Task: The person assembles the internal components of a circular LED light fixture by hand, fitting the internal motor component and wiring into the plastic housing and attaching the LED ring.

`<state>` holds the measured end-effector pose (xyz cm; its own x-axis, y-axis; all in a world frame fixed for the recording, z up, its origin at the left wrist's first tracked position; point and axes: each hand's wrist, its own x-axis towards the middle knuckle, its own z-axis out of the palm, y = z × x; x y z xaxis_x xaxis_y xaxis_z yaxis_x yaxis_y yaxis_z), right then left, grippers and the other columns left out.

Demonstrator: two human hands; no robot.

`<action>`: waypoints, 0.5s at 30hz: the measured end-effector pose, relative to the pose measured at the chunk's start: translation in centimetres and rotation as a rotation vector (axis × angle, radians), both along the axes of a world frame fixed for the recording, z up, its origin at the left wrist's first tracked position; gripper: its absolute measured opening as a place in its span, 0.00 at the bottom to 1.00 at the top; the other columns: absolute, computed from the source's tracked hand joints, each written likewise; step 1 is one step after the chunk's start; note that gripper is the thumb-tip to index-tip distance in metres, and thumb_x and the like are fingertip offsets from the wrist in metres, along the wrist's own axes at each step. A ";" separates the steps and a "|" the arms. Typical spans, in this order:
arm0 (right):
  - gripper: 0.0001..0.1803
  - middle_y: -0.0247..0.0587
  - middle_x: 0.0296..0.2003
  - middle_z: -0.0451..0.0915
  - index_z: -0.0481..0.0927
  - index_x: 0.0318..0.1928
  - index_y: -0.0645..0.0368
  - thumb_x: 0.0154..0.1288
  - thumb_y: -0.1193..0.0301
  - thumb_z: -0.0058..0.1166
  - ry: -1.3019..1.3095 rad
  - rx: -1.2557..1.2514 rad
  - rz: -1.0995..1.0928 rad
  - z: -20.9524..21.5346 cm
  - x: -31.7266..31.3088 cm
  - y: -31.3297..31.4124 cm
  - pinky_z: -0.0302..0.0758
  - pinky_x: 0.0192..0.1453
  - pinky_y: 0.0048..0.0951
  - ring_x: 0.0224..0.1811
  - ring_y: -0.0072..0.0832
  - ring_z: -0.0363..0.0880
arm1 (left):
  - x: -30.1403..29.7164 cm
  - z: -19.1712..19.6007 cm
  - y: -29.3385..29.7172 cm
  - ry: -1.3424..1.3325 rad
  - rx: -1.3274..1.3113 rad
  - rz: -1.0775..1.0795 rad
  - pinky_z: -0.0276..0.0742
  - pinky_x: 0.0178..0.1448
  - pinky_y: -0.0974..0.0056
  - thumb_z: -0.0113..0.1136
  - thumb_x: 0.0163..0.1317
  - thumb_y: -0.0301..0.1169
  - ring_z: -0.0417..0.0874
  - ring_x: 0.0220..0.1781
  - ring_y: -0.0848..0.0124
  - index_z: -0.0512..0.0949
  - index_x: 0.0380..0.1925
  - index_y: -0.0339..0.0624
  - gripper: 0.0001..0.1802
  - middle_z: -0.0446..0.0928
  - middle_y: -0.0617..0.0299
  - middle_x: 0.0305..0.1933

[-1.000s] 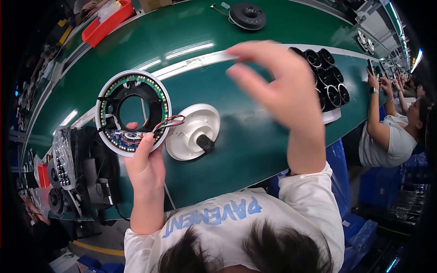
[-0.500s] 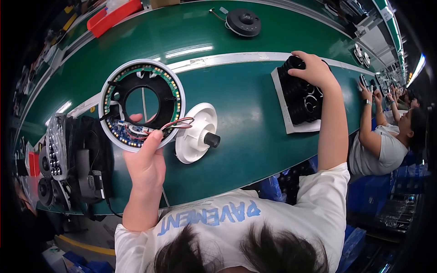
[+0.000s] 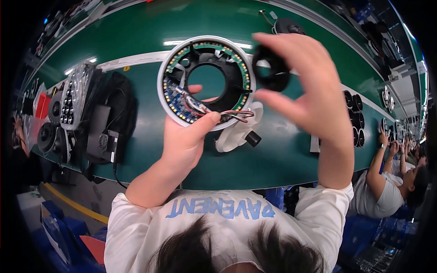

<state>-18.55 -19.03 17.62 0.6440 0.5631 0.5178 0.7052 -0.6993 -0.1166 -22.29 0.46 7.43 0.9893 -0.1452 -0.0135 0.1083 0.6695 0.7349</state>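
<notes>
While the left hand [image 3: 184, 141] pinches the lower rim of a white round housing with a green ring-shaped circuit board [image 3: 205, 83], lifted over the green bench [image 3: 136, 27], the right hand [image 3: 309, 91] holds a small black ring [image 3: 271, 68] in closed fingertips beside it. Motion blur obscures the ring's detail; the housing hides part of a white disc with a black knob [image 3: 239, 134].

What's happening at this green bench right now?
A person holds a round white housing, ringed inside with a circuit board and trailing wires, up in the left hand. The right hand holds a small black ring part beside its rim. A white domed cover lies on the green bench beneath.
</notes>
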 end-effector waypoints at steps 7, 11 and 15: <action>0.26 0.38 0.41 0.74 0.76 0.44 0.50 0.37 0.69 0.63 -0.041 0.014 0.124 -2.9 1.7 5.2 0.63 0.54 0.39 0.48 0.38 0.71 | 0.1 0.0 -0.3 -0.051 -0.012 0.014 0.73 0.52 0.66 0.52 0.53 0.16 0.76 0.47 0.72 0.64 0.50 0.36 0.23 0.72 0.58 0.46; 0.14 0.32 0.39 0.75 0.80 0.34 0.48 0.40 0.69 0.62 0.070 -0.121 0.184 -2.6 1.5 4.6 0.60 0.58 0.44 0.49 0.35 0.71 | 0.2 -0.2 0.0 -0.039 -0.045 0.002 0.73 0.52 0.65 0.54 0.50 0.14 0.75 0.49 0.71 0.64 0.50 0.36 0.25 0.72 0.58 0.47; 0.09 0.26 0.38 0.76 0.81 0.30 0.46 0.43 0.69 0.61 0.063 -0.210 0.121 -3.1 0.9 4.8 0.55 0.62 0.49 0.51 0.29 0.70 | 0.1 -0.3 0.3 -0.072 -0.012 0.032 0.73 0.51 0.66 0.55 0.50 0.14 0.74 0.48 0.72 0.64 0.51 0.36 0.26 0.71 0.58 0.47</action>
<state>-17.66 -14.23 14.50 0.5925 0.7294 0.3419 0.7814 -0.6236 -0.0238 -22.22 0.75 7.10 0.9917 -0.1136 0.0596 0.0339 0.6802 0.7323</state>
